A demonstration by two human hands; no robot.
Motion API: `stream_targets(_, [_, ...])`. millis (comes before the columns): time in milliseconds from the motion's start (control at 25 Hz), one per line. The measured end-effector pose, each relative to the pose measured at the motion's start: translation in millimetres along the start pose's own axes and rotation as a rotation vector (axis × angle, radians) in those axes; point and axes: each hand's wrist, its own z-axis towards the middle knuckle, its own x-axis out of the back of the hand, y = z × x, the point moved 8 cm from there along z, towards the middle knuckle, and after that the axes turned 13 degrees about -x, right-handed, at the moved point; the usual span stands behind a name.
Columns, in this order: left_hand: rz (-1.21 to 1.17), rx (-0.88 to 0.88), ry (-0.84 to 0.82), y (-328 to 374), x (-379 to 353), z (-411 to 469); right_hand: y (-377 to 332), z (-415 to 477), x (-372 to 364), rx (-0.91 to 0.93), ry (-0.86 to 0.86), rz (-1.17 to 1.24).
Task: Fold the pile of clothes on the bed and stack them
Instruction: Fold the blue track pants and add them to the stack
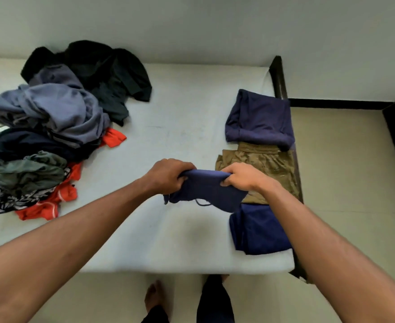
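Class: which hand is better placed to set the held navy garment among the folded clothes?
Probably the right hand: it grips the navy garment over the folded olive shorts; the left hand sits farther off.

Unfolded pile (49,127) sat on bed (180,117), left side. Navy garment (206,192) was held bunched over bed's middle. Along bed's right edge, folded, in a row: navy piece (259,117), olive piece (271,164), blue piece (259,229).
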Motion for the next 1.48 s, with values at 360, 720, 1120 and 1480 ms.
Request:
stream_targets(360, [0.280,-0.324,0.505,107,9,147,161,-23,108,0.070,0.797,0.154])
stream_targets(720, [0.183,-0.081,-0.014,87,-189,157,275,52,-85,-0.180,0.219,-0.098])
stream_targets(1120, [0.100,0.095,-0.132,61,-190,198,216,92,-55,-0.043,0.413,0.026])
stream_targets(1480, [-0.105,0.120,-0.076,52,-179,205,218,110,-57,-0.192,0.266,0.126])
